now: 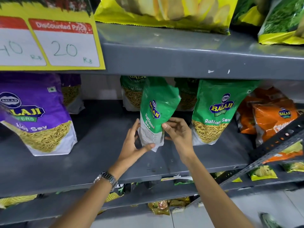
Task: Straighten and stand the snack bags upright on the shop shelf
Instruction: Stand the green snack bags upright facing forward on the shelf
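Gripping the green snack bag point(156, 111) at its base, left hand point(131, 145) and right hand point(178, 131) are standing it; top-heavy, probably slumping forward off the shelf point(102, 145).

- We're in a shop, at a snack aisle: grey metal shelves point(181, 58) run in tiers, stocked top to bottom.
- Branded packets face out: purple Aloo Sev bag point(37, 116), green Ratlami Sev bag point(215, 111), orange bags point(271, 116), yellow chip bags point(164, 12) above.
- A yellow price card point(49, 41) reads "Discounted Price", handwritten 20 Rs.
- More packets point(261, 174) crowd the lower shelves.
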Action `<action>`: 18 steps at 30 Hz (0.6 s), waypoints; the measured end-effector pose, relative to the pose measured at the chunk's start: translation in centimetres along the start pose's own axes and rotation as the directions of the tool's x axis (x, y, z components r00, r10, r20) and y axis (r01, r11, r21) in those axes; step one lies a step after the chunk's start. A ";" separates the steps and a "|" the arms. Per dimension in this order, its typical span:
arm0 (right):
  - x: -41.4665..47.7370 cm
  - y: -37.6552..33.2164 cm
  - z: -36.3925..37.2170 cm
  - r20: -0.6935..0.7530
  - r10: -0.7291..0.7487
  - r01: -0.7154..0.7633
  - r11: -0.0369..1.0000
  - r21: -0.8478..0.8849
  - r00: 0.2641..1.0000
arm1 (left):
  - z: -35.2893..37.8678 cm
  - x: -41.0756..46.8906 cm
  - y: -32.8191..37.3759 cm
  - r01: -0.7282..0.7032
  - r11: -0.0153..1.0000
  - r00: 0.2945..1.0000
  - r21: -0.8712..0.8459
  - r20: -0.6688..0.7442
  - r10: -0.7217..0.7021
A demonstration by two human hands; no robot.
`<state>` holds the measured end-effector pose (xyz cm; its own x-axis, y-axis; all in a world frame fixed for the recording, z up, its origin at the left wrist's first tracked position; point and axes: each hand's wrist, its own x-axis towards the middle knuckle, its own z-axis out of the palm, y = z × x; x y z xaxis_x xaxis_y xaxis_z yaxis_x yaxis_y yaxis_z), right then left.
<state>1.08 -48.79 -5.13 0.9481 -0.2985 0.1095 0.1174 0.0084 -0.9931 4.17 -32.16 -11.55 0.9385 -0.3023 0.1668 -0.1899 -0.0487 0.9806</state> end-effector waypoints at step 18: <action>2.8 -0.8 0.8 0.022 -0.016 0.021 0.967 -0.256 1.000 | -0.3 1.9 1.0 0.016 0.983 0.993 0.181 -0.118 0.006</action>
<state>3.89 -48.88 -3.97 0.9523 -0.2779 0.1260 0.0575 -0.2421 -0.9686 5.90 -32.49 -10.19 0.9649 -0.1878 0.1835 -0.2241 -0.2250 0.9482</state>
